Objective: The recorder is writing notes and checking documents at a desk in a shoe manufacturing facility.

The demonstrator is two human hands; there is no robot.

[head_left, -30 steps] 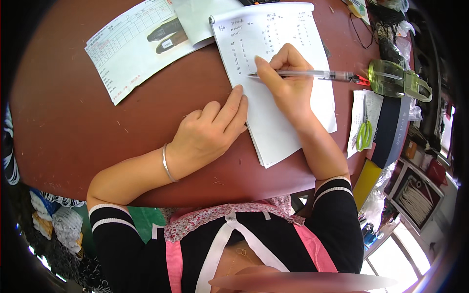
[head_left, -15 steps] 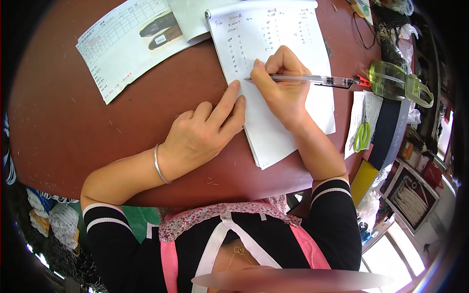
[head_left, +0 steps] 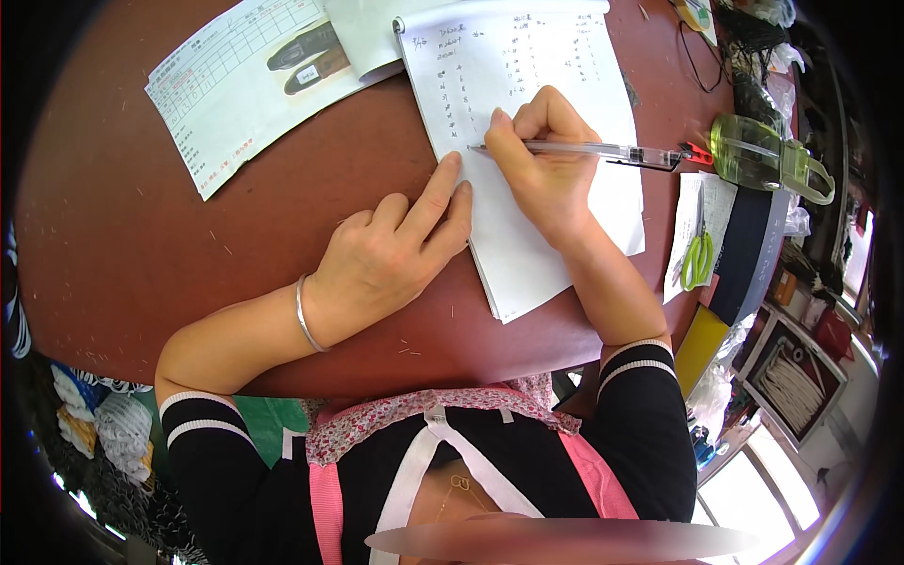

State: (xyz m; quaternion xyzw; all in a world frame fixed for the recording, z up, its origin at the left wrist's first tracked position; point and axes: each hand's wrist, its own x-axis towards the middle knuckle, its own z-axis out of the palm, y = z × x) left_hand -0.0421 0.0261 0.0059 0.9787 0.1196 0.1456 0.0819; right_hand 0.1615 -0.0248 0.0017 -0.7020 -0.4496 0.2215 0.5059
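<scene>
— Right hand (head_left: pixel 546 174)? 
— Clamped on a clear ballpoint pen (head_left: pixel 574 149), tip down on the white notepad (head_left: pixel 527 141) lying on the red-brown desk (head_left: pixel 113 235).
— And left hand (head_left: pixel 391 254)? 
— Flat, fingers spread, pressing the notepad's left edge. 
— Nearby? 
— Printed form with shoe pictures (head_left: pixel 250 80) upper left; green-handled scissors (head_left: pixel 697 259) at right.

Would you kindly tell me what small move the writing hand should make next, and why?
Probably slide the pen tip slightly down the notebook: the right hand holds it beside a written column with blank paper below, while the left hand steadies the page edge.
</scene>
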